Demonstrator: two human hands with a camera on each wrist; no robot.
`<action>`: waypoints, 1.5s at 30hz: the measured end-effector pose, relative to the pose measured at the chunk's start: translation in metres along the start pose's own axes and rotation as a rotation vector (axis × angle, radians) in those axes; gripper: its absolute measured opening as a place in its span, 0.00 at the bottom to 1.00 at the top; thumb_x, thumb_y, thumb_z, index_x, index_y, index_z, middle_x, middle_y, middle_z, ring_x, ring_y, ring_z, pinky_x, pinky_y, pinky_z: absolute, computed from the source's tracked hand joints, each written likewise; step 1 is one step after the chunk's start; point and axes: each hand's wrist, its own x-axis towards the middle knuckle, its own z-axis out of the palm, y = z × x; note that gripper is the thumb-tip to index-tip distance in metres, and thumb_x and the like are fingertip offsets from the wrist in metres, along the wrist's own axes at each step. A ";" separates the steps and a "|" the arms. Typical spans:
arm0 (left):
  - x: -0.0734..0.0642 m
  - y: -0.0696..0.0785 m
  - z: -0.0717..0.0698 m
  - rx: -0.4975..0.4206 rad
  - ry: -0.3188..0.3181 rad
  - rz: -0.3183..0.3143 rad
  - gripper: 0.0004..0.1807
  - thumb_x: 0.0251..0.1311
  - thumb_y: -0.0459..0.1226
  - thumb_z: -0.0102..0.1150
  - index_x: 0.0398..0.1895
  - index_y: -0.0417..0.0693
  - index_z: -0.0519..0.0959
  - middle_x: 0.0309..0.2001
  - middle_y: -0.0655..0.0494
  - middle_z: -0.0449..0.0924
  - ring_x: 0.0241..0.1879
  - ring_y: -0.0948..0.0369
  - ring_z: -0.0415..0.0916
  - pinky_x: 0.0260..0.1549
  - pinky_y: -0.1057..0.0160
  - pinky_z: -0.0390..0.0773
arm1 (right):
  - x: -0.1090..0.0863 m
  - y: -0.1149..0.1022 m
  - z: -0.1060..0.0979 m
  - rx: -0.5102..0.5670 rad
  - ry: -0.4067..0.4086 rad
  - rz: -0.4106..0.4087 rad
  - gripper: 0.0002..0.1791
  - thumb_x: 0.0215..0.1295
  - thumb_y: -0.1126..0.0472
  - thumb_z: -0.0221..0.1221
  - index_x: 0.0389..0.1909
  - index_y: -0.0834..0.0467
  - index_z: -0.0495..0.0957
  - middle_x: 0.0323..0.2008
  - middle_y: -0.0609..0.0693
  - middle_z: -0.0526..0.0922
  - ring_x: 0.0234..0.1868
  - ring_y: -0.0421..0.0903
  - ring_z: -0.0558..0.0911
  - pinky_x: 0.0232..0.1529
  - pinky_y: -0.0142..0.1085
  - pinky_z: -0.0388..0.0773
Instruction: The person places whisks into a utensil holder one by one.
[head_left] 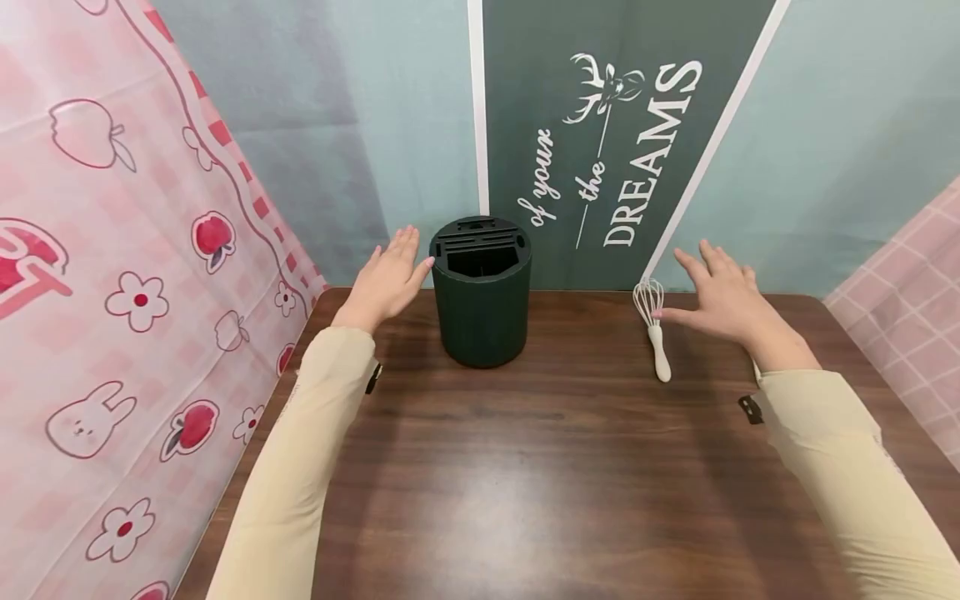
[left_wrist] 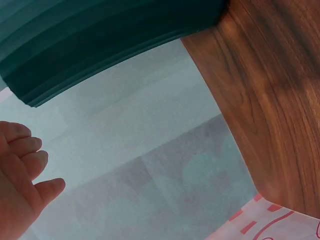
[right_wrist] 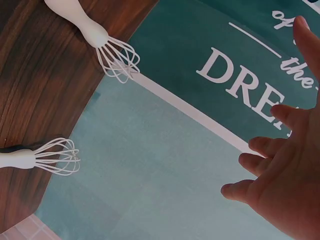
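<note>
A dark green, ribbed round utensil holder (head_left: 483,321) with a slotted top stands upright at the back of the table. Just left of it my left hand (head_left: 386,279) reaches forward with fingers extended, thumb tip beside the rim, holding nothing. One whisk (head_left: 657,350) with a white handle lies at the table's back edge, its wires toward the wall. My right hand (head_left: 723,292) hovers to its right, fingers spread and empty, the thumb overlapping the wires in the head view. A second white whisk (right_wrist: 20,159) appears in the right wrist view; in the head view my right hand and wrist mostly hide it.
The brown wooden table (head_left: 510,467) ends at a blue-green backdrop cloth (head_left: 322,150) with a dark printed panel. On the left hangs a pink patterned cloth (head_left: 135,367), and a pink checked cloth (head_left: 907,317) borders the right side.
</note>
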 end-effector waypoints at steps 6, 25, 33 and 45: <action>0.012 0.007 0.005 0.030 -0.020 -0.006 0.36 0.74 0.53 0.25 0.75 0.39 0.41 0.75 0.45 0.37 0.74 0.54 0.33 0.69 0.48 0.39 | -0.002 0.005 0.004 0.010 -0.005 0.001 0.54 0.56 0.39 0.63 0.72 0.66 0.49 0.70 0.76 0.39 0.68 0.75 0.42 0.57 0.73 0.38; 0.024 0.016 0.011 0.096 -0.027 -0.001 0.34 0.75 0.51 0.24 0.75 0.39 0.43 0.75 0.47 0.40 0.74 0.55 0.36 0.68 0.47 0.41 | -0.011 0.047 0.008 0.087 -0.020 0.180 0.45 0.70 0.46 0.50 0.65 0.82 0.48 0.60 0.83 0.55 0.61 0.78 0.55 0.58 0.66 0.53; 0.025 0.017 0.012 0.075 -0.011 0.007 0.31 0.75 0.48 0.25 0.75 0.41 0.45 0.75 0.49 0.41 0.74 0.56 0.37 0.69 0.48 0.42 | -0.033 0.089 0.022 0.131 0.018 0.306 0.38 0.73 0.47 0.41 0.60 0.82 0.58 0.53 0.81 0.65 0.52 0.78 0.65 0.51 0.66 0.62; 0.023 0.015 0.016 0.051 0.007 0.015 0.31 0.75 0.46 0.26 0.75 0.41 0.45 0.75 0.49 0.42 0.74 0.57 0.37 0.69 0.50 0.41 | -0.068 0.117 0.053 0.255 0.092 0.492 0.28 0.69 0.53 0.45 0.51 0.78 0.71 0.51 0.78 0.70 0.50 0.77 0.67 0.47 0.64 0.68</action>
